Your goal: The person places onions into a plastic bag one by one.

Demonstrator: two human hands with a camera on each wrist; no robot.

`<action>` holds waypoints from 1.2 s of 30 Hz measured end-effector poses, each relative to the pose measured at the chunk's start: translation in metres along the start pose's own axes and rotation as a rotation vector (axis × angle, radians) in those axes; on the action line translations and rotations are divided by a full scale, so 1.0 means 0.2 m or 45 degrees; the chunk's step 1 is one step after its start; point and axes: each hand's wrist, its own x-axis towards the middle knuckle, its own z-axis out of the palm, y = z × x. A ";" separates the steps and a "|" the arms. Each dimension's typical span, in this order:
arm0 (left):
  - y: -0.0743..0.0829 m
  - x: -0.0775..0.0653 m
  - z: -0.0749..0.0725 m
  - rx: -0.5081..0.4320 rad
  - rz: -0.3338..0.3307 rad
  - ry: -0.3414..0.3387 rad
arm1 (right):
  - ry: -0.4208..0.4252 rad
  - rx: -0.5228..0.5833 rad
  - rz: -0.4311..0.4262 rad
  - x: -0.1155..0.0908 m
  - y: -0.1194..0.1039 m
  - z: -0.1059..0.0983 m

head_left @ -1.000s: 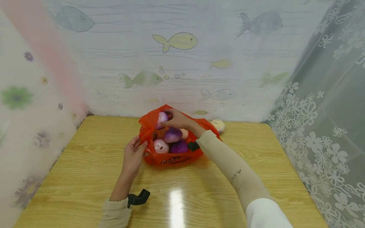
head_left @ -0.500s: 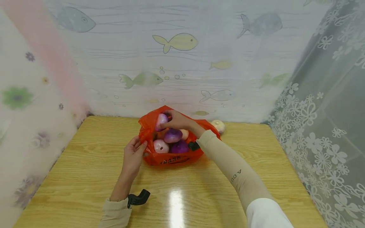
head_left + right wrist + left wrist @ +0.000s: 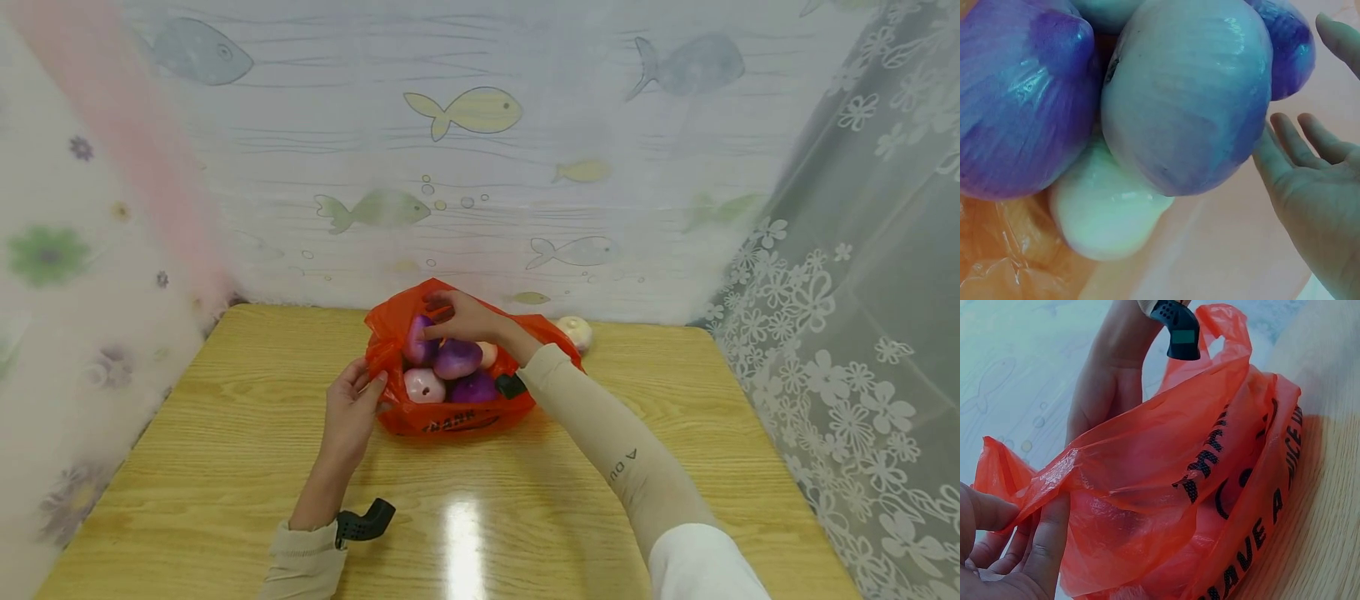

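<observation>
An orange-red plastic bag [image 3: 457, 421] with black print stands open on the table, several onions inside. My left hand [image 3: 354, 398] pinches the bag's rim at its left side; the left wrist view shows thumb and fingers [image 3: 1054, 534] on the thin film. Over the bag's mouth, my right hand [image 3: 467, 317] has its fingers spread, with a purple onion [image 3: 422, 342] just below them. Beside that one lie another purple onion [image 3: 457, 360] and a pale pink onion [image 3: 423, 386]. In the right wrist view the hand [image 3: 1319, 187] is spread beside a large pale-purple onion [image 3: 1188, 100].
A whitish onion [image 3: 574, 332] sits on the wooden table [image 3: 637, 400] behind the bag's right side. A fish-patterned curtain [image 3: 480, 192] hangs at the back edge. Black camera mounts [image 3: 365, 520] are strapped to the wrists.
My right hand has let go of the onion it held, which now rests lower among the others, its purple side showing. The left hand keeps its place on the rim.
</observation>
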 end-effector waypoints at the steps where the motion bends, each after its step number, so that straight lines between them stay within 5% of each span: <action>1: 0.00 0.00 0.00 0.001 -0.001 0.002 | 0.000 0.001 -0.002 0.00 0.00 0.00; 22: 0.00 0.00 0.00 0.014 -0.014 0.014 | -0.109 -0.017 -0.008 -0.25 -0.13 -0.17; 28: -0.01 0.00 0.00 0.026 -0.030 0.012 | 0.012 0.111 -0.146 -0.37 -0.13 -0.22; 36: 0.00 -0.01 0.00 0.047 -0.044 0.006 | 0.370 0.334 -0.305 -0.57 -0.09 -0.29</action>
